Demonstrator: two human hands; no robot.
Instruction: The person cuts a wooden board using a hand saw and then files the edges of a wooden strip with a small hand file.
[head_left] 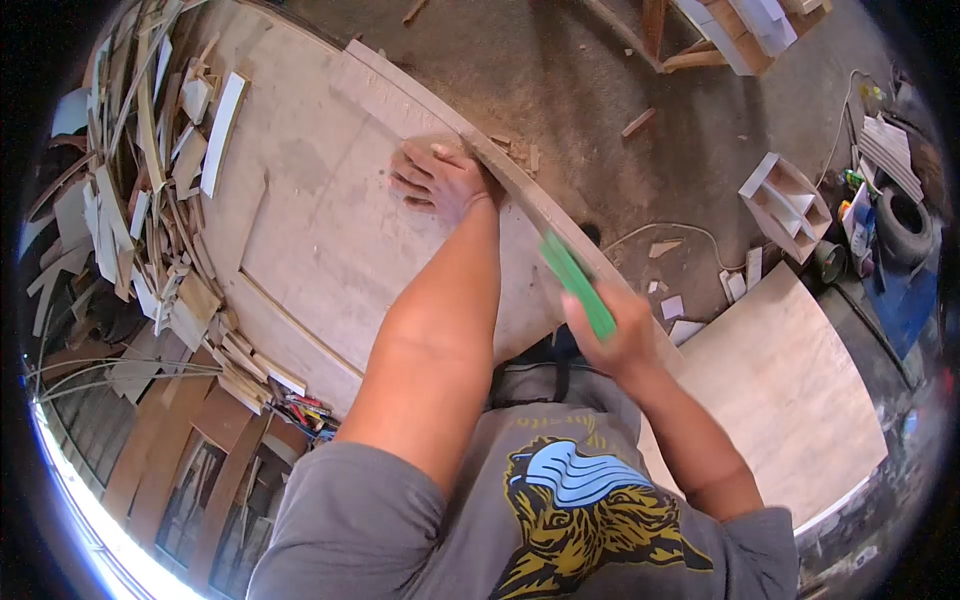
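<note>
My left hand point(440, 180) lies flat with spread fingers on a large pale wooden panel point(310, 190), close to a long narrow wood strip point(400, 82) along its far right edge. In my right hand point(620, 330) is a long, narrow green tool point(578, 283), smeared by motion, so I cannot make out its exact kind. The fingers wrap around its near end, while the far end sits at or just over the strip. Whether the tool touches the wood is unclear.
Wood offcuts point(180, 150) pile up along the left side. Several small tools point(305, 412) lie at the panel's lower left. At right are another pale board point(780, 380), a small wooden box point(787, 208) and a tyre point(903, 220). A wooden frame point(690, 60) stands at top right.
</note>
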